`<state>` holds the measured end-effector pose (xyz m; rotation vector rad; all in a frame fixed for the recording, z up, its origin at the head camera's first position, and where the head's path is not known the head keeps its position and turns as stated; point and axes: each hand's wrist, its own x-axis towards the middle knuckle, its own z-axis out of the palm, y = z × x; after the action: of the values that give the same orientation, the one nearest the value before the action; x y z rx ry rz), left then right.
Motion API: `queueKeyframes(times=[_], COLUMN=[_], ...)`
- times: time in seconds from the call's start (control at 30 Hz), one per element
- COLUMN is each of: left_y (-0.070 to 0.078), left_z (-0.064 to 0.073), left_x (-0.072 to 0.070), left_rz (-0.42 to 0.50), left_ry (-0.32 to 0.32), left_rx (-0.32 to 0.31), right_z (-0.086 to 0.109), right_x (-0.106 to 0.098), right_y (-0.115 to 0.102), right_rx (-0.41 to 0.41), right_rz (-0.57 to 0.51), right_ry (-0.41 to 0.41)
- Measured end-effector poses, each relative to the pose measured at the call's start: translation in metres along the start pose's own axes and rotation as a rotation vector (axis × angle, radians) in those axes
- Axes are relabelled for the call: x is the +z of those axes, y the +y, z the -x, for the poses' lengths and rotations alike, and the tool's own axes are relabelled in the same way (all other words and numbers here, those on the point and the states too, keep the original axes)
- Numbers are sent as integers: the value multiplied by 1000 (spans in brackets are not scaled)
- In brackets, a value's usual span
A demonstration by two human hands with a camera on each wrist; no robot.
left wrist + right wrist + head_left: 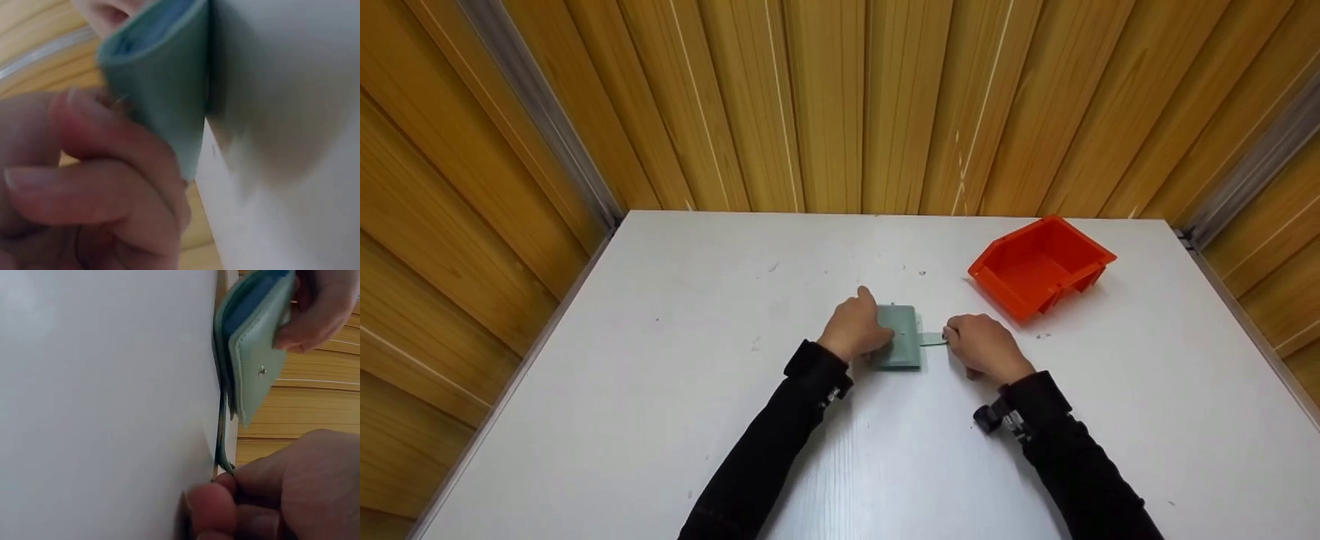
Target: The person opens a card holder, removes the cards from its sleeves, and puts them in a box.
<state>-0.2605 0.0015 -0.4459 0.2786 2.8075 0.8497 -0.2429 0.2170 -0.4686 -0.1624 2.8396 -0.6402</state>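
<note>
A pale green wallet (901, 346) lies on the white table, with a small metal emblem on its face and a blue interior visible at its open edge in the right wrist view. My left hand (851, 328) grips its left side, thumb on the top cover, and other fingers (124, 185) curl beside it. From the wallet's right side a narrow green strap (933, 339) sticks out. My right hand (981, 346) pinches the end of this strap (221, 444), low over the tabletop. The fingertips partly hide the strap's end.
An orange-red open bin (1039, 266) stands at the back right of the white table (697, 315), beyond my right hand. Yellow wood-look panels (825, 105) rise behind the table and along both sides.
</note>
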Motion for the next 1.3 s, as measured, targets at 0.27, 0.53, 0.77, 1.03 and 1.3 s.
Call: queueKeyframes(times=[0.27,0.53,0.77,1.03,1.3], left_y=[8,15,8,-35,-53], left_z=[7,12,14,21,19], left_x=[26,20,-20,-61,-56], left_rz=[-267,-224,-102,-279,-329], left_ry=[123,107,-20,6,-5], left_rx=[156,146,74,91,109], right_z=[0,-2,-2,-2,1], right_x=[-2,-2,0,1,-3], right_y=[0,2,1,-1,5], right_rx=[-17,-25,-9,-37,11], right_rz=[23,41,36,31,14], right_ry=[-30,-11,-28,-30,-47])
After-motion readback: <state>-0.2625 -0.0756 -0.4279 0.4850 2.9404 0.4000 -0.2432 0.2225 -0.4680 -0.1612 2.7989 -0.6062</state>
